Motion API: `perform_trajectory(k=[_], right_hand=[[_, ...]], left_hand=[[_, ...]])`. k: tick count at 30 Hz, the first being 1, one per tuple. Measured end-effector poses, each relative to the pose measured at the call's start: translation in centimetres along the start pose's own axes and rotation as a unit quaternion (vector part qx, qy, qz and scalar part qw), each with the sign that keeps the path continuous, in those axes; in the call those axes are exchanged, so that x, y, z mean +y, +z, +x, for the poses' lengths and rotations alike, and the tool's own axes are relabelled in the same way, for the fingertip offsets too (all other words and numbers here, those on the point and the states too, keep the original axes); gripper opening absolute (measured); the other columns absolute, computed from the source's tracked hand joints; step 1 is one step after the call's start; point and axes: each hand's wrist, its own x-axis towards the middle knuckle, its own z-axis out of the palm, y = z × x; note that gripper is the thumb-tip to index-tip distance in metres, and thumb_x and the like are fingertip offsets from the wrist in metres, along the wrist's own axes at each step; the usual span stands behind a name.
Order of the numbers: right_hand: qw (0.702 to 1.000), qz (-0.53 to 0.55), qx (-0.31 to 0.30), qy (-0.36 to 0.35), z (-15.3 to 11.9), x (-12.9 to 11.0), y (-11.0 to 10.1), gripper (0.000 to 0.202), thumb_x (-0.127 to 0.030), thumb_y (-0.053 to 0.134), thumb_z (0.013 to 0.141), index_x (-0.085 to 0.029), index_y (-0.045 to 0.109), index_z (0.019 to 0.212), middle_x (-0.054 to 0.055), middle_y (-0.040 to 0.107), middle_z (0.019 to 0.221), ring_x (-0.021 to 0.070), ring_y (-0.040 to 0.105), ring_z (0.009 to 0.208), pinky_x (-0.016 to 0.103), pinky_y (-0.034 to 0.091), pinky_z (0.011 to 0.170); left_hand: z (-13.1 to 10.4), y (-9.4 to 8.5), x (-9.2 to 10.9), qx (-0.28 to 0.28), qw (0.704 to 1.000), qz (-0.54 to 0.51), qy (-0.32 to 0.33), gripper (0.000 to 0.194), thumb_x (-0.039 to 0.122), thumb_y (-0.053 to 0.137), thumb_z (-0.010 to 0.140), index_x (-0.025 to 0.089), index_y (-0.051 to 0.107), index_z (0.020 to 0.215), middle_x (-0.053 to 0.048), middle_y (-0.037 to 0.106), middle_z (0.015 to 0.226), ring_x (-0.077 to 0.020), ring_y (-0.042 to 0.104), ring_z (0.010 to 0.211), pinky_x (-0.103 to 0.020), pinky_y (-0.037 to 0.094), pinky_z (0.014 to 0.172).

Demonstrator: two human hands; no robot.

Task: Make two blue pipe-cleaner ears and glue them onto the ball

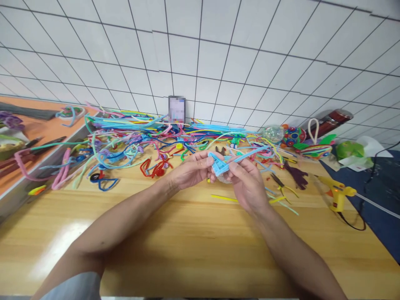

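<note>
Slanting away rightward: free straight end of blue pipe cleaner point(250, 154).

White tiled wall point(215, 60), dark-lined; pale wooden table point(175, 254), glare point(62, 243) at left.

Left hand point(193, 170) and right hand point(250, 185) pinch blue strip point(220, 166)

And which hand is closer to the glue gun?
Right. The right hand is left of the glue gun, with the pliers between them; the left hand is farther left, beyond the right one.
</note>
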Motion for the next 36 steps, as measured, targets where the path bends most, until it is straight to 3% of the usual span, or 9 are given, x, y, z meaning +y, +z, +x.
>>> perform_trajectory(k=[6,13,17,23,31,36], right_hand=[[1.0,-0.016,0.003,-0.004,0.0,-0.1,0.1,0.029,-0.045,0.088,0.073,-0.022,0.072,0.08,-0.004,0.061,0.063,0.0123,0.053,0.059,0.028,0.046,0.061],[0.998,-0.005,-0.043,-0.035,-0.7,0.5,-0.2,0.033,-0.045,0.086,0.077,-0.025,0.075,0.101,-0.002,0.065,0.08,0.0136,0.057,0.066,0.029,0.049,0.064],[0.994,-0.005,-0.093,-0.061,-1.3,1.1,-0.3,0.036,-0.042,0.086,0.082,-0.028,0.073,0.112,-0.001,0.065,0.087,0.0153,0.06,0.078,0.029,0.051,0.07],[0.985,-0.031,-0.139,-0.099,-2.0,0.3,0.5,0.024,-0.042,0.082,0.089,-0.025,0.068,0.098,0.0,0.068,0.087,0.0156,0.065,0.078,0.031,0.055,0.073],[0.988,-0.032,-0.12,-0.091,-2.5,0.3,0.8,0.03,-0.042,0.084,0.087,-0.025,0.07,0.108,0.001,0.076,0.087,0.0166,0.072,0.078,0.031,0.057,0.072],[0.99,-0.044,-0.102,-0.09,-2.4,0.8,0.5,0.027,-0.041,0.085,0.086,-0.026,0.072,0.104,0.001,0.076,0.091,0.0175,0.072,0.08,0.033,0.057,0.072]], left_hand=[[-0.1,0.2,0.6,-0.002,1.0,0.018,-0.001,0.041,0.042,0.095,0.076,0.014,0.077,0.099,-0.002,0.072,0.073,-0.0121,0.068,0.058,-0.023,0.06,0.057],[-0.6,-0.3,1.4,-0.035,0.998,0.048,-0.031,0.043,0.046,0.094,0.074,0.014,0.073,0.094,-0.003,0.073,0.069,-0.0154,0.07,0.055,-0.026,0.06,0.058],[-1.1,-0.4,2.3,-0.042,0.996,0.079,-0.017,0.043,0.049,0.094,0.073,0.015,0.073,0.089,-0.003,0.072,0.07,-0.0152,0.069,0.055,-0.027,0.06,0.058],[-1.6,-1.0,3.0,-0.042,0.994,0.102,0.003,0.044,0.05,0.095,0.071,0.015,0.072,0.086,-0.003,0.07,0.07,-0.0158,0.068,0.053,-0.029,0.059,0.055],[-1.7,-1.1,2.7,-0.033,0.99,0.136,-0.026,0.045,0.051,0.096,0.068,0.014,0.075,0.084,-0.003,0.069,0.069,-0.0142,0.066,0.051,-0.023,0.055,0.05],[-1.8,-0.6,3.3,-0.034,0.984,0.17,-0.038,0.046,0.052,0.097,0.066,0.014,0.077,0.082,-0.006,0.071,0.071,-0.0153,0.068,0.057,-0.024,0.055,0.056]])
